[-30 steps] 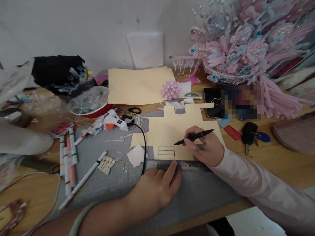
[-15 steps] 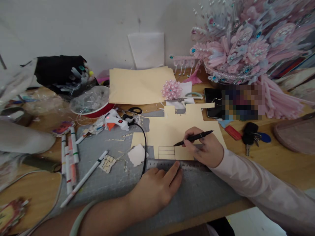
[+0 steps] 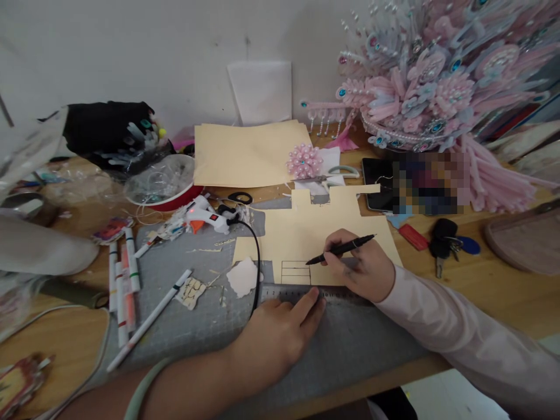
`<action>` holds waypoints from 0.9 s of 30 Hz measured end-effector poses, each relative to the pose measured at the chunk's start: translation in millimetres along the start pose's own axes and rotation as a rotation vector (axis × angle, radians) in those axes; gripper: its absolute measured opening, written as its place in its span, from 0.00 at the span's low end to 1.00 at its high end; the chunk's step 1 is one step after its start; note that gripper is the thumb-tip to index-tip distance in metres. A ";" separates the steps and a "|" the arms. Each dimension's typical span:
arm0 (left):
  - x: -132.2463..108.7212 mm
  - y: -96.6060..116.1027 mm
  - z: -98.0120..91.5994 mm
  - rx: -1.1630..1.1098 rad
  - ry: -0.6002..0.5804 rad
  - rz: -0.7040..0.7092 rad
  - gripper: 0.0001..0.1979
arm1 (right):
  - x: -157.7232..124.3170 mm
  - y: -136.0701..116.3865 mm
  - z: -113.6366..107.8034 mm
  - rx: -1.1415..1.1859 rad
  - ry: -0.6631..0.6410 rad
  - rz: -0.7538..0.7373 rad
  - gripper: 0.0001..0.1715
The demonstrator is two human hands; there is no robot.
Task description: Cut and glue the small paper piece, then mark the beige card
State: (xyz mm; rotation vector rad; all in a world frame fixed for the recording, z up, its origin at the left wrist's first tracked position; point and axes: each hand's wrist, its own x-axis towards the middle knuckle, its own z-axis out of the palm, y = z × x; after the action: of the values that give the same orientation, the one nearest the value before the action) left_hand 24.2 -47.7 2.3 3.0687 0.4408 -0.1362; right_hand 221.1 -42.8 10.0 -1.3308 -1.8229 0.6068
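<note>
A cut sheet of cream card (image 3: 332, 230) lies on a grey cutting mat (image 3: 345, 341), with a small lined rectangle drawn in black near its lower edge. Along that edge runs a metal ruler (image 3: 345, 296). My left hand (image 3: 280, 332) rests palm down over the ruler, index finger stretched out and its tip on the metal; some other fingers are partly hidden. In my right hand (image 3: 363, 268) is a slim black pen (image 3: 345, 248), held in a writing grip. Its tip sits at the upper right corner of the drawn rectangle, and the hand leans on the card.
Left of the card lie a white glue gun (image 3: 207, 213) with its black cable, a cream scrap (image 3: 242, 277) and several white markers (image 3: 149, 321). Behind are stacked card sheets (image 3: 245, 154) and scissors (image 3: 343, 171). Keys (image 3: 441, 239) and a pink beaded headdress (image 3: 437, 99) stand at the right.
The pen and my right hand have shifted very slightly left and down, the tip staying near the rectangle's corner. My left hand stays on the ruler.
</note>
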 end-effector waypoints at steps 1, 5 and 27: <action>-0.1 0.0 0.0 -0.004 0.003 0.002 0.21 | -0.1 0.4 0.0 0.001 -0.001 0.000 0.03; -0.4 1.1 0.4 -0.011 -0.005 0.003 0.21 | -0.9 1.9 0.0 0.004 -0.003 0.003 0.03; -1.5 1.5 -0.4 0.014 0.056 0.013 0.21 | -0.1 2.6 0.6 0.019 -0.019 0.029 0.04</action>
State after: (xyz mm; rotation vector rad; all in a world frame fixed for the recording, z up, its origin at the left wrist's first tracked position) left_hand 23.2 -49.6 2.8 3.0954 0.4249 -0.0530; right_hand 222.1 -41.9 7.7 -1.3457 -1.8113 0.6530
